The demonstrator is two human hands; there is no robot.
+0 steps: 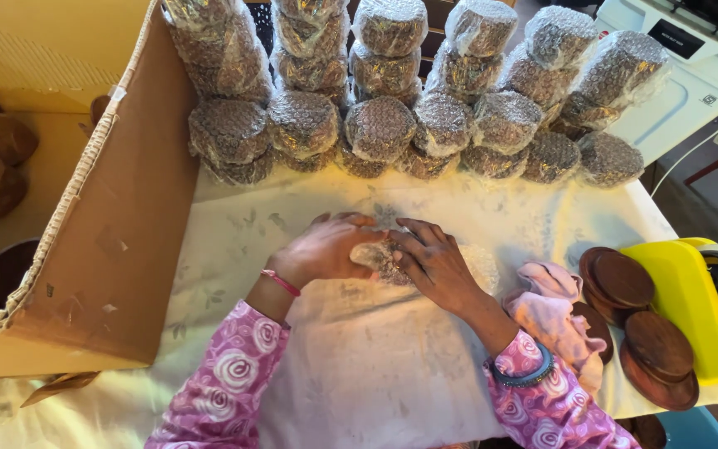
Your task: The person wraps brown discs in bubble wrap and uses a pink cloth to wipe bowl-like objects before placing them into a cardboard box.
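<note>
There is just one camera, and it sits on my head. It looks almost straight down at the table point(234, 224) in front of me. It is close, so my left hand point(326, 249) and right hand point(434, 266) fill the middle of the view. The far edge of the table is at the top, the near edge is by my sleeves at the bottom. The table's right edge shows too, and a big cardboard box point(126, 249) hides the left side.
</note>
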